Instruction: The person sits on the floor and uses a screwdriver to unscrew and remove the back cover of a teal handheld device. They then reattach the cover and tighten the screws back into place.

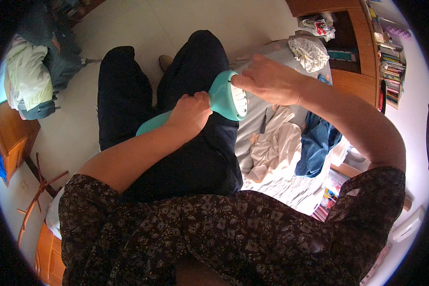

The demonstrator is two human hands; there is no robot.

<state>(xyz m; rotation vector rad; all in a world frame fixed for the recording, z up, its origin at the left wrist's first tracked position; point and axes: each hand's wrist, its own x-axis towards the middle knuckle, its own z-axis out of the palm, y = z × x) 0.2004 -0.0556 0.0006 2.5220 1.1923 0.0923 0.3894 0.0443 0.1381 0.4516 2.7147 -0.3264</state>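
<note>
A turquoise handheld device (220, 97) with a round head and a white slotted front is held over my dark-trousered right thigh. I cannot tell exactly what kind of device it is. My left hand (190, 114) is wrapped round its neck, and the wider turquoise handle runs back beneath my left forearm. At the upper rim of the head, beside the white front, my right hand (267, 80) is closed with its fingertips against the device. Whether a small part is pinched there is hidden. A slim dark object (263, 121) lies on the bed just right of the head.
I sit on a patterned bed (245, 148). Crumpled pale cloth (276, 148) and blue denim (317, 145) lie at my right. A white plastic bag (310, 52) is by the wooden cabinet (355, 28). Piled clothes (31, 71) and a wooden stand (35, 195) are at left.
</note>
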